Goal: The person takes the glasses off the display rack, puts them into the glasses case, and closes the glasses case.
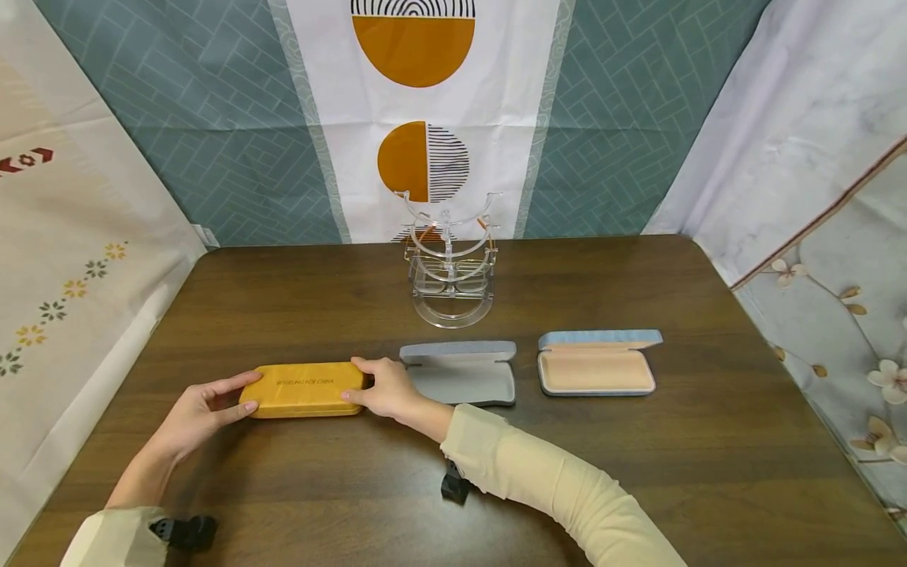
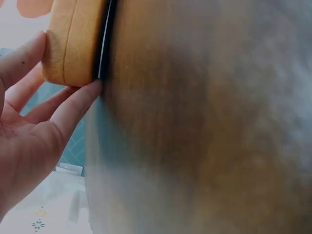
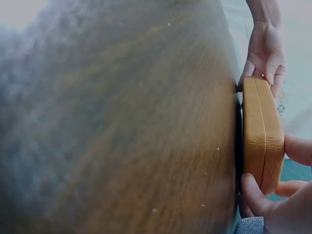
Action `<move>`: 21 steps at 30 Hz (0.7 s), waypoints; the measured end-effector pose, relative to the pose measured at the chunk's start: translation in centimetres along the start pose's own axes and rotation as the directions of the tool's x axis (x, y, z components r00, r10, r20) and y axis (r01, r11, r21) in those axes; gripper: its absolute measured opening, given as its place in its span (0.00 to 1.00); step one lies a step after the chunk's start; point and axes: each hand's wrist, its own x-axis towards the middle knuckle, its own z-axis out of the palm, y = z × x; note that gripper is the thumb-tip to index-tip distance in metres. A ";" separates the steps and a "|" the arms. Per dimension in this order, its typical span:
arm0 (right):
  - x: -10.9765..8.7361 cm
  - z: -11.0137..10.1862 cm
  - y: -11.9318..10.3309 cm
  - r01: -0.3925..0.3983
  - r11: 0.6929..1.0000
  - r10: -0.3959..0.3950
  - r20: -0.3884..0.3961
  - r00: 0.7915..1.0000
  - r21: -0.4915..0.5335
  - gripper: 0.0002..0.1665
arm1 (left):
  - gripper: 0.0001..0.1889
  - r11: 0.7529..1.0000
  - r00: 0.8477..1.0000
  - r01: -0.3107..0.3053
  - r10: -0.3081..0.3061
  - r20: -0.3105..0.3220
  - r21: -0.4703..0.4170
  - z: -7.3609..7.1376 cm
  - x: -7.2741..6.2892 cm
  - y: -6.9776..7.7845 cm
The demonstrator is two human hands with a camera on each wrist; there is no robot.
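A closed yellow glasses case [image 1: 305, 390] lies lengthwise on the wooden table, small lettering on its lid. At its left end, my left hand [image 1: 194, 413] holds the corner between thumb and fingers. My right hand [image 1: 390, 388] pinches the opposite end. In the left wrist view, fingertips touch the rounded end of the case [image 2: 78, 44], one of them low by its bottom edge. Both hands appear around the case [image 3: 263, 136] in the right wrist view, where its lid seam runs unbroken. Just beyond the right hand sits an open grey glasses case [image 1: 464, 383].
To the right is an open blue glasses case [image 1: 598, 374] with a peach lining. A clear tiered glasses stand [image 1: 453, 319] rises near the back of the table [image 1: 567, 465], with eyeglasses on it. Patterned cloths hang behind and at both sides.
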 end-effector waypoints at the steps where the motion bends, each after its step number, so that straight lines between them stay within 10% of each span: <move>1: 0.0 0.0 0.0 0.000 1.000 0.000 -0.002 1.000 0.002 0.34 | 0.23 1.000 1.000 0.000 0.000 0.003 0.031 0.0 0.0 0.0; 21: 0.0 0.3 -0.1 -0.058 0.997 0.057 0.010 0.998 0.059 0.36 | 0.25 0.997 1.000 0.024 -0.025 0.010 0.074 -0.1 0.1 0.4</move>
